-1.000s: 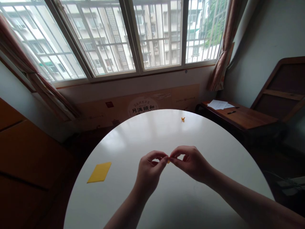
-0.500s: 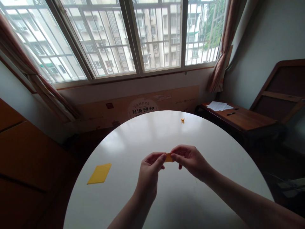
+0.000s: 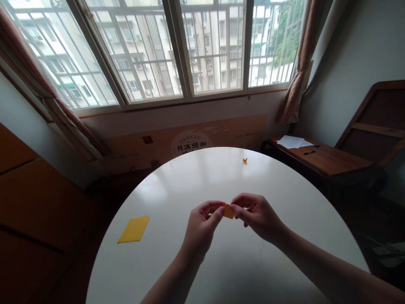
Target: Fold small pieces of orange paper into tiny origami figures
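Head view: left hand (image 3: 201,226) and right hand (image 3: 259,216) both pinching a small folded orange paper (image 3: 229,212) between thumbs and fingers, over the round white surface (image 3: 234,270); yellow paper (image 3: 134,229) flat on it, well left of the hands; small orange figure (image 3: 244,161) near the far edge; white sheets (image 3: 291,142) on brown bench (image 3: 335,158), right; barred window (image 3: 215,50) beyond.
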`<action>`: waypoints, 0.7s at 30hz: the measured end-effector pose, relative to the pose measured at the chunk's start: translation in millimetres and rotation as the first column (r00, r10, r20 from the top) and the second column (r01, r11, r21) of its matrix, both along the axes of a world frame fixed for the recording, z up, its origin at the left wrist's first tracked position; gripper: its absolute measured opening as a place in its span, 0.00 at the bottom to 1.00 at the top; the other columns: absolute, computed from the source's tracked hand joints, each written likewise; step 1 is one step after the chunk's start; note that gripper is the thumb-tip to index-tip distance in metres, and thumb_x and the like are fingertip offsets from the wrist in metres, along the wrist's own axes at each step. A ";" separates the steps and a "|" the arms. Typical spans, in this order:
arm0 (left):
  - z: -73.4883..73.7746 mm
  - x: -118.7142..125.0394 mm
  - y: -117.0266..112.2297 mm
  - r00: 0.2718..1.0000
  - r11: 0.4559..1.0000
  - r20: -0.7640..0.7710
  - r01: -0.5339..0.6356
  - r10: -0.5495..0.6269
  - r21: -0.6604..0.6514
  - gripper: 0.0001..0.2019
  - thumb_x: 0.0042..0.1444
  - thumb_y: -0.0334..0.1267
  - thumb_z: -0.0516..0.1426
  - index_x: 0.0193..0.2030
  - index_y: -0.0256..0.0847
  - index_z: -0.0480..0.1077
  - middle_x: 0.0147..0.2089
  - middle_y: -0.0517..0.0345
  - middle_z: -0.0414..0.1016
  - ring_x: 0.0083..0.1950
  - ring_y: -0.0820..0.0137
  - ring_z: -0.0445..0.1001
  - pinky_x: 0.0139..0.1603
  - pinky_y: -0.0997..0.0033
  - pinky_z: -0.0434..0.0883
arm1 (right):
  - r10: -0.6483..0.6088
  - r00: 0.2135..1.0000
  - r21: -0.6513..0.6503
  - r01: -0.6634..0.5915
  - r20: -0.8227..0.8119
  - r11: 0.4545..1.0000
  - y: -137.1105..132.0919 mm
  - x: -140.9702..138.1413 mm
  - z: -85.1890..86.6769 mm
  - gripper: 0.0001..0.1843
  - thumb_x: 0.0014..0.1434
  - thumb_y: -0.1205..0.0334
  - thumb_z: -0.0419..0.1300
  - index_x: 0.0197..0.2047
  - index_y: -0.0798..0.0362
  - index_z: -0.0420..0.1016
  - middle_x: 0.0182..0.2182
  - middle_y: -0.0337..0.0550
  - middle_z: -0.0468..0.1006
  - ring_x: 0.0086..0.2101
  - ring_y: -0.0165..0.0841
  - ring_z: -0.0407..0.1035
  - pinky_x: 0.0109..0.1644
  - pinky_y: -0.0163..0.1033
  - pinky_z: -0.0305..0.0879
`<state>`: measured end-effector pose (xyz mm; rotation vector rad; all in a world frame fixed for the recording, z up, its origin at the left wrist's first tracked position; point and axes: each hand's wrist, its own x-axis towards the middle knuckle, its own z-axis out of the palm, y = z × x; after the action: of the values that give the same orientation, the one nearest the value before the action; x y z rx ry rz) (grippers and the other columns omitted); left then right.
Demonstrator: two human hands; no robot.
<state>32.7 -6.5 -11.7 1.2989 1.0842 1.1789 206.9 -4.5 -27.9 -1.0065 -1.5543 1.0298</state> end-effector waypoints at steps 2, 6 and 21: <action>1.2 -2.1 0.8 0.999 1.000 -0.032 0.009 -0.009 0.027 0.11 0.48 0.43 0.67 0.35 0.37 0.81 0.32 0.50 0.81 0.31 0.66 0.73 0.32 0.71 0.68 | -0.002 0.999 0.028 0.001 0.036 1.000 -2.2 -1.0 0.8 0.10 0.60 0.55 0.63 0.35 0.53 0.81 0.28 0.43 0.79 0.28 0.34 0.71 0.23 0.34 0.66; 1.1 -4.6 2.0 0.997 0.997 -0.063 0.042 -0.037 0.071 0.11 0.49 0.44 0.67 0.30 0.36 0.80 0.29 0.51 0.80 0.29 0.67 0.73 0.30 0.72 0.68 | 0.014 0.998 0.050 -0.017 0.061 0.999 -4.6 -3.0 0.9 0.08 0.61 0.59 0.63 0.34 0.53 0.80 0.28 0.42 0.79 0.26 0.33 0.71 0.24 0.34 0.66; -3.8 -2.4 0.3 0.990 0.986 -0.136 0.059 -0.038 0.154 0.10 0.53 0.42 0.64 0.30 0.36 0.77 0.29 0.52 0.78 0.30 0.68 0.73 0.30 0.72 0.70 | 0.013 0.999 0.012 -0.012 -0.034 1.000 -5.3 -8.4 -4.7 0.09 0.58 0.56 0.66 0.33 0.53 0.77 0.27 0.41 0.76 0.26 0.32 0.69 0.22 0.32 0.63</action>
<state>30.4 -6.2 -15.5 1.5365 1.0645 1.1735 198.4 -9.8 -32.6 -0.9673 -1.5392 1.0400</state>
